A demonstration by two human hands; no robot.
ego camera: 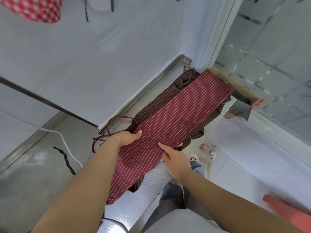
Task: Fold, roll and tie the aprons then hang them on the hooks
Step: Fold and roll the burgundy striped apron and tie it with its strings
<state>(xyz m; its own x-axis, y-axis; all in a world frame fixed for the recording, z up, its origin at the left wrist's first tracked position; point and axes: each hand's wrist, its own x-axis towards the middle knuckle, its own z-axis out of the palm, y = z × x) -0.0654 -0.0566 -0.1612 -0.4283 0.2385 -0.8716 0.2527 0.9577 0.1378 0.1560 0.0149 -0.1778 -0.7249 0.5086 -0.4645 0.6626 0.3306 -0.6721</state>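
Item: red striped apron (170, 118), folded into a long narrow band and lying lengthwise on a slim metal worktop (148, 187) set against a white wall; its near end droops over the worktop's edge toward the person. Beneath it: brown striped apron (156, 105), loosely heaped, showing along the left side and at the far end. Left hand (127, 137): fingers curled over the band's left edge, gripping the cloth, with the red ties (109, 130) looping loose just beside the wrist. Right hand (175, 158): thumb laid on top of the band's right edge, fingers tucked under the fold, pinching it. Elsewhere: a red checked apron (33, 9) hangs high on the wall. Risks, as judged: the band lies on a rumpled underlayer, so rolling could drag the brown cloth along or wind it into the roll; the narrow worktop leaves little margin, and the drooping end could pull the fold open or slide the whole band off; the loose ties could be trapped inside the roll, leaving nothing free for tying.
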